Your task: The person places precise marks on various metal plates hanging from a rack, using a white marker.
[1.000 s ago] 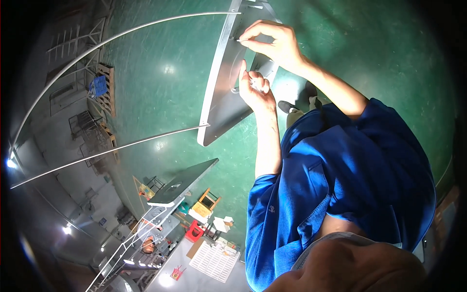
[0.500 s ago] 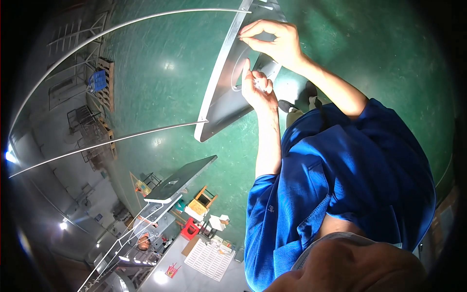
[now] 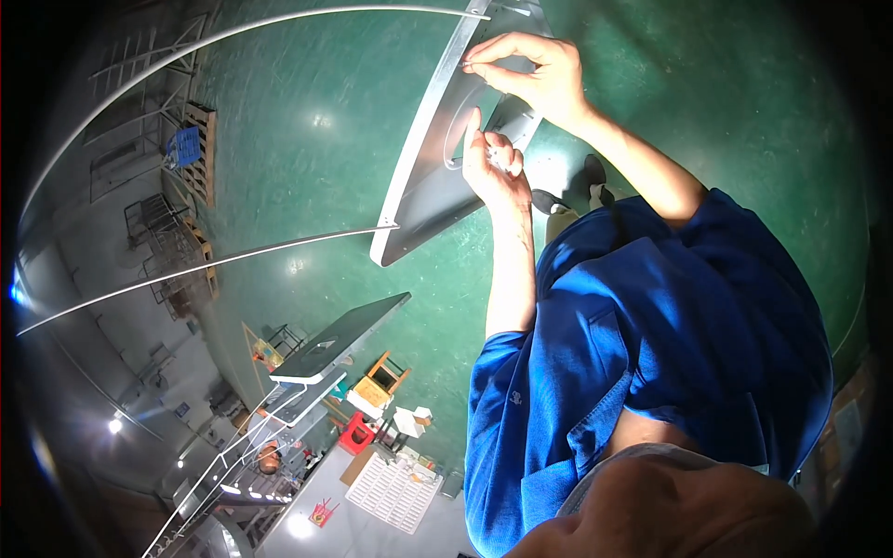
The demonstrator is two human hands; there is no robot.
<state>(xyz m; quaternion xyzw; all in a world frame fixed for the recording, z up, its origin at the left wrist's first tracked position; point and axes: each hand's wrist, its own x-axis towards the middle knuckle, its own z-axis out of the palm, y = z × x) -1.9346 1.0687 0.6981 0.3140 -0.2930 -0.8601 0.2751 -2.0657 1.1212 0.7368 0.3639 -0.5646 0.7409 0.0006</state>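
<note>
A grey metal panel (image 3: 423, 209) with a pale folded edge hangs before me from two thin white rods (image 3: 251, 249). At its pale edge, near the top, my right hand (image 3: 544, 74) pinches a tiny shiny piece, too small to name, between thumb and fingertips. Lower down, my left hand (image 3: 495, 166) is held in front of the panel's inner face. Its index finger points up while the other fingers curl around several small pale or shiny pieces, whose kind I cannot make out. A curved cutout in the panel shows beside both hands.
Another dark panel (image 3: 339, 339) hangs at the lower left, near a person (image 3: 269, 458). Below it are a red stool (image 3: 356, 433), a wooden stool (image 3: 386, 374) and a white slotted tray (image 3: 395, 493). A blue crate (image 3: 188, 146) on pallets stands far left.
The view has shifted slightly, and the panel sits a little higher. My right fingertips have moved slightly along the panel edge, with a tiny shiny piece now showing. My left hand keeps its pose.
</note>
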